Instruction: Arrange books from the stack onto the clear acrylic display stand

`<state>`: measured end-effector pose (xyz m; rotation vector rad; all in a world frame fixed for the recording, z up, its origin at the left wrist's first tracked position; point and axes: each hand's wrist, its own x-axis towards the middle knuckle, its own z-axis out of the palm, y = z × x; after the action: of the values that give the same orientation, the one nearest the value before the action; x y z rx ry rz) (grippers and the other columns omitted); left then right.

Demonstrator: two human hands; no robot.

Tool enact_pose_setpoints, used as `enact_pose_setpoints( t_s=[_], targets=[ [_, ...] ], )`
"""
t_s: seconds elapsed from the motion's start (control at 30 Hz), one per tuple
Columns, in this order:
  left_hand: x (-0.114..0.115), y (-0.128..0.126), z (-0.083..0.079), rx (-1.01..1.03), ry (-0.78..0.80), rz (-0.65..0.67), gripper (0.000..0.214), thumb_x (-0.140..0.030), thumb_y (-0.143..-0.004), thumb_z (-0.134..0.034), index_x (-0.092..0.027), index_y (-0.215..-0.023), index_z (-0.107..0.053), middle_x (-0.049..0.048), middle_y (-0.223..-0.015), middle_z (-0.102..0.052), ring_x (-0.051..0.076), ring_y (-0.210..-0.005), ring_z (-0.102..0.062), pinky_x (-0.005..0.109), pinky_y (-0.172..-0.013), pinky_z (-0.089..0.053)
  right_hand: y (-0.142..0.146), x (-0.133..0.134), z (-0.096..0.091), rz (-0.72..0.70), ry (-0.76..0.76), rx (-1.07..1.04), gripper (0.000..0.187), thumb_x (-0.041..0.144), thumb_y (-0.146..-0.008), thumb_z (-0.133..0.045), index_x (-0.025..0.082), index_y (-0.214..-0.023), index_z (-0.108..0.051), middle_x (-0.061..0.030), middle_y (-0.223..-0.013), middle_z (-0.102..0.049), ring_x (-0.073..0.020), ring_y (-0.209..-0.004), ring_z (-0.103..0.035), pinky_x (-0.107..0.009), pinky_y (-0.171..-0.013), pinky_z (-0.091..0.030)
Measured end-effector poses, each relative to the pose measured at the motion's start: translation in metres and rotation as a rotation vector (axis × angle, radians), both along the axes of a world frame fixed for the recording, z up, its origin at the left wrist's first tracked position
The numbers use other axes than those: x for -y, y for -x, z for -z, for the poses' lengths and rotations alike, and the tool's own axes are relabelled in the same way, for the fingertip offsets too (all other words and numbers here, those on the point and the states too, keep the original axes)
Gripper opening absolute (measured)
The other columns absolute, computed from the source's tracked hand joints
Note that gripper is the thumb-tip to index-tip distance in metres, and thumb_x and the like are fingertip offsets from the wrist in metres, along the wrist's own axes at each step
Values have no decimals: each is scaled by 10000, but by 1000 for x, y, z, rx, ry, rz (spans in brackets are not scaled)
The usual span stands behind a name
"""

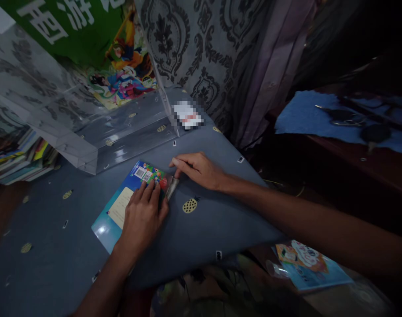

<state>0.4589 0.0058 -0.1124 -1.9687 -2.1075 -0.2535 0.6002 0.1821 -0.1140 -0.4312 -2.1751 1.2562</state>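
Note:
A blue book [117,215] with a barcode, a cream text panel and a colourful printed edge lies on the cloth-covered table. My left hand [144,213] rests flat on it, fingers spread toward the printed edge. Along that edge stands a glossy, see-through plastic strip [172,187], perhaps a clear cover flap. At the strip's upper end is my right hand [201,169], its fingers bent and drawn together on the plastic. Its exact grip is partly hidden.
A clear acrylic stand [131,147] is behind the book, near a green poster [89,48]. Stacked books [26,156] lie at left. A pixelated white item [188,115] sits beside the stand. At right are a blue cloth [306,114] and, lower down, another book [313,264].

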Motion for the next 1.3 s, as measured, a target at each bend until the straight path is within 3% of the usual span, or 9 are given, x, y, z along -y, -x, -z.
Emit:
enact_pose_setpoints(
  t_s=[0.67,0.93,1.17,1.3],
  targets=[
    [-1,0,-2,-48,-44,40,346,-262,-975,-463,-97,-1205,-664,174,-1281,-691,348,-1214,-636,505,-955,-575,-1,0,0,-1,-1,-62,408,390,-1039,-410,148,-981,-733,-32,-790,-753,-149,-722,-666,-273,-714,-477],
    [-1,1,0,-46,-49,41,347,-263,-973,-471,-91,-1207,-661,180,-1282,-688,351,-1220,-629,524,-954,-573,-1,0,0,-7,-18,-56,396,365,-1037,-405,151,-930,-721,-31,-770,-744,-138,-710,-660,-262,-711,-465],
    [0,1,1,-45,-27,26,345,-271,-969,-486,-104,-1223,-648,167,-1306,-678,335,-1244,-613,503,-986,-557,-1,-2,3,-47,-157,93,452,358,-1031,-405,160,-723,-671,-26,-691,-691,-135,-651,-606,-268,-680,-414],
    [0,1,2,-39,-15,13,348,-280,-972,-481,-123,-1237,-644,162,-1320,-671,326,-1258,-604,512,-1006,-545,0,-1,3,-38,-118,66,452,363,-1034,-398,161,-747,-683,-26,-707,-701,-137,-671,-622,-266,-688,-421]
  ],
)
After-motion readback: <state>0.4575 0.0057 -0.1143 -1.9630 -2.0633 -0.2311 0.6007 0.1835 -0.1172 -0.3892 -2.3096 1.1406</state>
